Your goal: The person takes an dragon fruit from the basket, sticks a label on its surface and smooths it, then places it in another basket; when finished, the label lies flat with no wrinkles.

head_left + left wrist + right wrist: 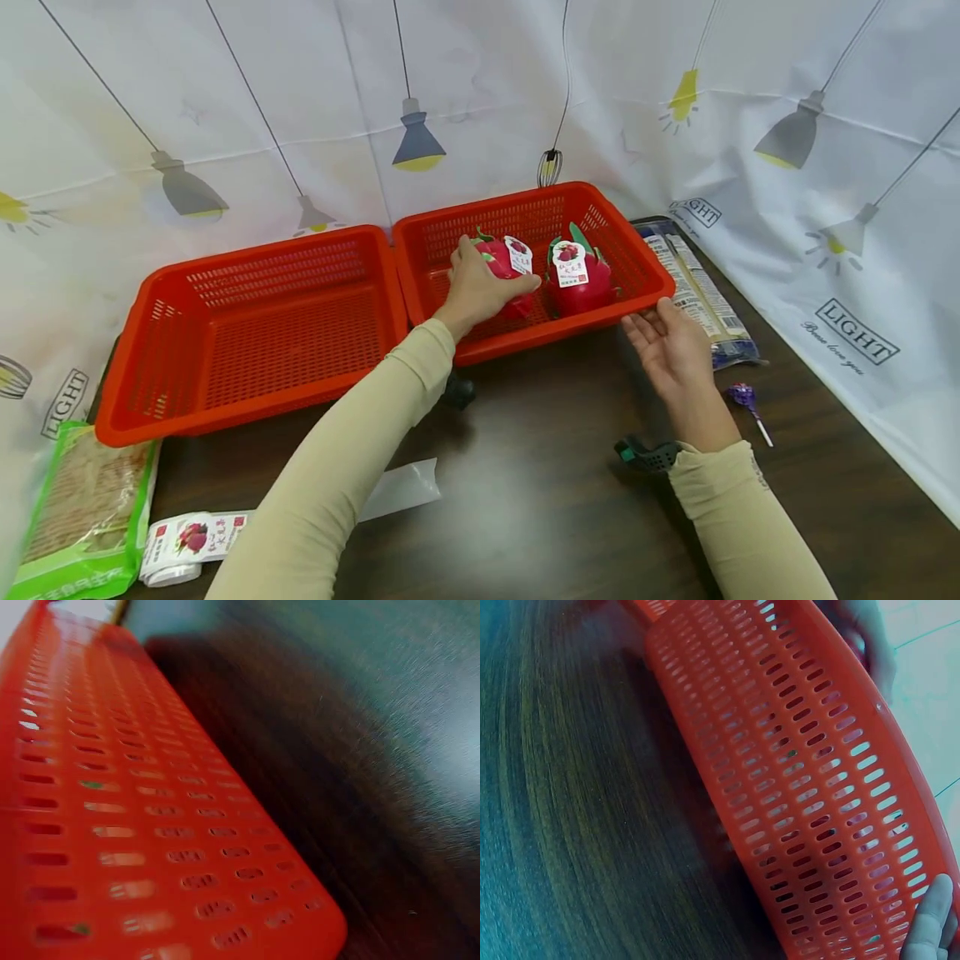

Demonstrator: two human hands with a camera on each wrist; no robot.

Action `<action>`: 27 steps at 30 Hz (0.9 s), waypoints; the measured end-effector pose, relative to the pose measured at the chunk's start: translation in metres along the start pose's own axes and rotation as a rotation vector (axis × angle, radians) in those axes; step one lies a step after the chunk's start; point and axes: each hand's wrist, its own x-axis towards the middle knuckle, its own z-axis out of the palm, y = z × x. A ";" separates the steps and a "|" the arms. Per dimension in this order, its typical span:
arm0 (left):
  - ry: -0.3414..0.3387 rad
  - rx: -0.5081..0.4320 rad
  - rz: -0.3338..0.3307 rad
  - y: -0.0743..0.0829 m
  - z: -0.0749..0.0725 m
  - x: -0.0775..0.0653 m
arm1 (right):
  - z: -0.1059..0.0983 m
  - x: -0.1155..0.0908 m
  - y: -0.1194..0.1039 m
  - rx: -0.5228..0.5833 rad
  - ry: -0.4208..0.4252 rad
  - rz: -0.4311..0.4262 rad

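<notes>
My left hand grips a pink dragon fruit with a white label, inside the right-hand red plastic basket. A second labelled dragon fruit sits beside it on the basket floor. My right hand is at the basket's near right corner, palm up, its fingers relaxed and touching the outside just under the rim. In the right wrist view, some fingers lie against the slotted wall. The left wrist view shows mostly the basket's outer side; the left hand's grip is not clear there.
Another red basket adjoins on the left, with nothing in it. A roll of dragon fruit labels and a green-edged food packet lie at near left. On the right are a flat packet and a purple lollipop.
</notes>
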 end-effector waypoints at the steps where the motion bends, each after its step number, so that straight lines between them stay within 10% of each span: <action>1: -0.004 0.015 0.000 -0.001 0.003 0.004 | 0.001 0.000 0.001 -0.009 -0.002 -0.002; 27: -0.194 0.106 -0.062 -0.015 0.025 0.030 | 0.001 0.004 0.003 -0.011 -0.011 -0.012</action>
